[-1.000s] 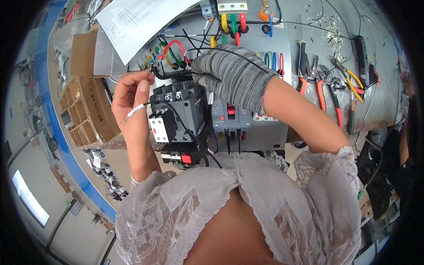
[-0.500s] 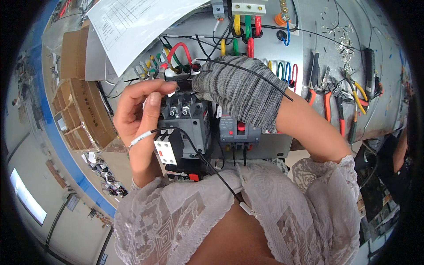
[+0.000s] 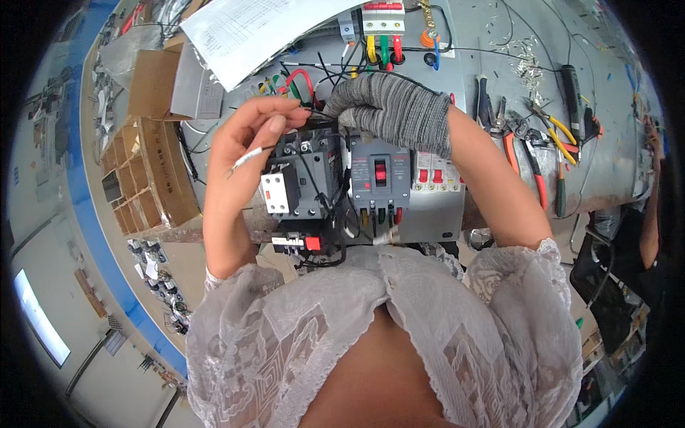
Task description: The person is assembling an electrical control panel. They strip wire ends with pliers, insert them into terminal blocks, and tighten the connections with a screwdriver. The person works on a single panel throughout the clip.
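Panel (image 3: 428, 207) of grey metal stands upright on the surface, carrying a black contactor (image 3: 308, 175) beside a grey breaker (image 3: 379, 175). Left hand (image 3: 246, 143) pinches a thin black wire (image 3: 314, 113) above the contactor. Gloved right hand (image 3: 396, 110) curls over its top; its grip is hidden. Crowded wiring could snag; the pinched wire might slip free.

Single head view – looks steeply down, close over gray panel (image 3: 428, 214); fisheye bends edges.
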`<move>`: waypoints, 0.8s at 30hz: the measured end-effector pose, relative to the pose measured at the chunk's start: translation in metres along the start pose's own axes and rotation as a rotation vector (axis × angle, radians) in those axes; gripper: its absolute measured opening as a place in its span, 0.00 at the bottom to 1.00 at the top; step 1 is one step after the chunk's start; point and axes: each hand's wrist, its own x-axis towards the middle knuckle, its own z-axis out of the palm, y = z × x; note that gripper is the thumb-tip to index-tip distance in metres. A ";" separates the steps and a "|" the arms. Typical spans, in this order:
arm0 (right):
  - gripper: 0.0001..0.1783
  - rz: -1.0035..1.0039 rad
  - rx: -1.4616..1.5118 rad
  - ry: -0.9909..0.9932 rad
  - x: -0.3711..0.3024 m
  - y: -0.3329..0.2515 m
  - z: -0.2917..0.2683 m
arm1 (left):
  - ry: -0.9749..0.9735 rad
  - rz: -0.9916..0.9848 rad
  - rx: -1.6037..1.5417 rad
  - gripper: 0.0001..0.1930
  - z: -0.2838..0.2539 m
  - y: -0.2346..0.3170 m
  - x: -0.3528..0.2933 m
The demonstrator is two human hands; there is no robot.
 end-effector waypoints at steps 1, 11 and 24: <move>0.13 0.076 0.028 -0.016 0.000 -0.005 -0.001 | -0.030 0.035 0.002 0.12 -0.004 -0.003 0.002; 0.17 0.095 -0.005 0.212 -0.020 -0.013 0.020 | -0.159 0.094 0.073 0.12 -0.010 0.024 0.004; 0.19 -0.009 -0.435 0.633 -0.013 0.029 0.007 | -0.101 0.315 0.275 0.14 -0.007 0.032 0.025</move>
